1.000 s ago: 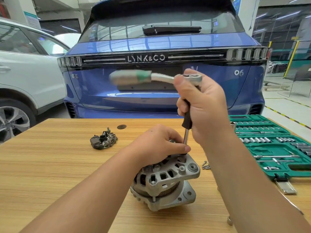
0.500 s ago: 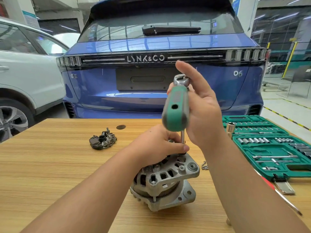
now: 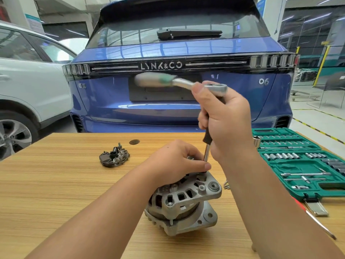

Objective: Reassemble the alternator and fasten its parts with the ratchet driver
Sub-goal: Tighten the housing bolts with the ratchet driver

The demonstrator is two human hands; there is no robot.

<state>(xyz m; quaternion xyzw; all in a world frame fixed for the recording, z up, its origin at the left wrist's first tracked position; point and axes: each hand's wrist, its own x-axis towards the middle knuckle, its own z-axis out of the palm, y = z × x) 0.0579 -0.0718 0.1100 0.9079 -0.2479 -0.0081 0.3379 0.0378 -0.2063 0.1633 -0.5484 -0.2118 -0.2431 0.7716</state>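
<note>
A person's left hand (image 3: 177,161) clamps down over the top of an alternator (image 3: 183,200) standing on end near the middle of a wooden table (image 3: 56,184), its curled fingers gripping the housing and its thumb lying beside the driver shaft, apparently to keep the body from turning; the right hand (image 3: 225,120) is wrapped around the black grip of an upright extension (image 3: 206,146) whose tip meets a fastener at the rear edge of the housing, holding the shaft plumb over the bolt; the ratchet driver (image 3: 186,84) caps the extension, its head just above the right thumb and its grey-and-green handle, blurred in the frame, pointing left at the level of a blue car (image 3: 177,113) parked behind the table; the blur suggests the handle is mid-swing; a dark rectifier plate (image 3: 114,158) lies well apart to the left, not yet fitted, so by this view the reassembly looks only partly done; a few loose screws (image 3: 226,184) wait just right of the alternator; an open green socket case (image 3: 302,165) sits within the right hand's reach, with a red-handled tool (image 3: 315,219) lying in front of it; a white car (image 3: 28,86) stands at far left.
</note>
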